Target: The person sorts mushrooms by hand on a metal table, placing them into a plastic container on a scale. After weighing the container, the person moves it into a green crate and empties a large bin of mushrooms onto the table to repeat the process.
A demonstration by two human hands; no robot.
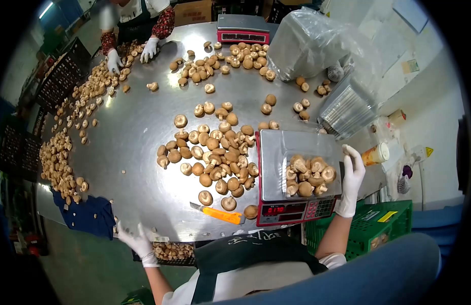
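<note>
My left hand (pixel 136 241), in a white glove, is over the table's near left edge with its fingers apart and nothing in it. My right hand (pixel 352 179), also gloved in white, is raised just right of the red scale (pixel 272 178), its fingers apart and empty. On the scale's metal plate lies a clear plastic tray (pixel 310 190) filled with mushrooms (pixel 305 188). The red display appears to read 0.170. Left of the scale spreads a loose group of brown mushrooms (pixel 213 144). An orange utility knife (pixel 215 212) lies in front of them.
Across the table (pixel 128 168), a co-worker's gloved hands (pixel 149 49) are among mushrooms. A second scale (pixel 243 29), a plastic bag (pixel 301 46) and stacked clear trays (pixel 348 105) stand farther back. A cup (pixel 376 154) is at right, above a green crate (pixel 362 223). Dark cloth (pixel 88 213) hangs at left.
</note>
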